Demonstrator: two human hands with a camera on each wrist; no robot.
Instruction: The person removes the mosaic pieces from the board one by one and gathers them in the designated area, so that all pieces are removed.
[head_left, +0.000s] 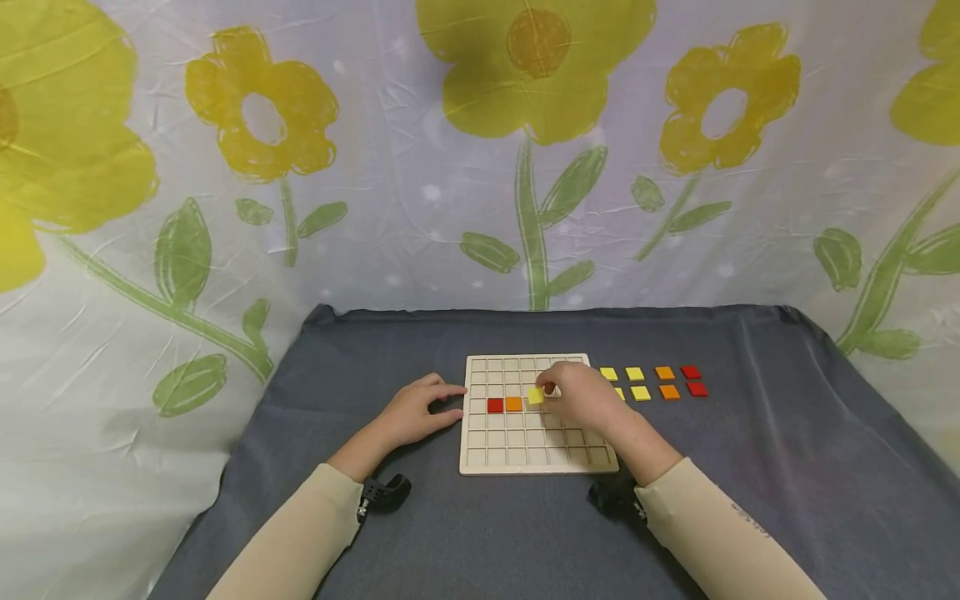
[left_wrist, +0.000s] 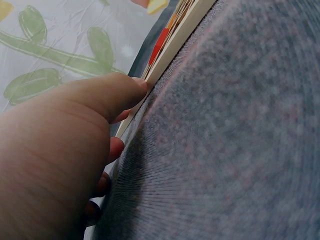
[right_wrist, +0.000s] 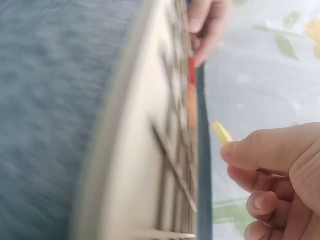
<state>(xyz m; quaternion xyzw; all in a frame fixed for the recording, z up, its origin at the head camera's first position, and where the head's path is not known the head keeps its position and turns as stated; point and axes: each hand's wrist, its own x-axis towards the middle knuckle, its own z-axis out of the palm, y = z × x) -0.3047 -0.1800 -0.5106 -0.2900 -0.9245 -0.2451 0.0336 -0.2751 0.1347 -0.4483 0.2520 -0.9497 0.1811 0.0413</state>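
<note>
A pale wooden grid board [head_left: 487, 458] lies on the dark cloth, with a red square tile [head_left: 495, 406] and an orange square tile [head_left: 513, 404] side by side in one row. My right hand [head_left: 581, 396] pinches a yellow square tile [head_left: 535, 396] between thumb and finger, above the board just right of the orange one. In the right wrist view the yellow tile [right_wrist: 221, 132] sticks out from the fingertips, apart from the board. At the board's left edge my left hand [head_left: 412, 412] rests, its thumb and fingertips touching the edge; the left wrist view shows the thumb [left_wrist: 125, 92] against it.
Right of the board, loose tiles lie in two rows: several yellow tiles [head_left: 634, 373], two orange tiles [head_left: 664, 372] and two red tiles [head_left: 691, 372]. My right hand partly hides the nearest. Behind the table hangs a flower-printed curtain [head_left: 405, 208].
</note>
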